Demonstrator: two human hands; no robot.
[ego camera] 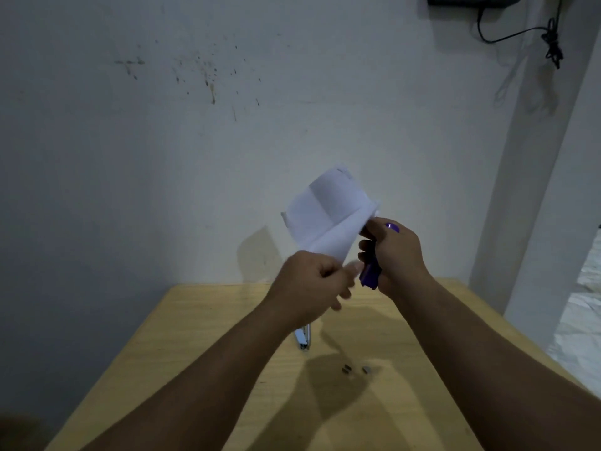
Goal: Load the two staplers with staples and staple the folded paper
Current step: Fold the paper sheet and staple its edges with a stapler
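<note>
- Holding: the folded paper [328, 216] was aloft above the far edge of the table [201, 320], pinched at its lower corner by the closed left hand [309, 281].
- Right hand [393, 255] was wrapped tight around a purple stapler [370, 275], its mouth apparently at the sheet's right edge.
- Paper: light, limp, easily creased; best held close to the stapling point.
- Stapler: rigid, probably smooth plastic; squeeze along the body.
- Second stapler [304, 336] lay mid-table; loose staples [356, 369] nearer the front edge.

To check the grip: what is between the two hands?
In the head view, the folded paper spans between left hand and right hand, which grips the purple stapler.
</note>
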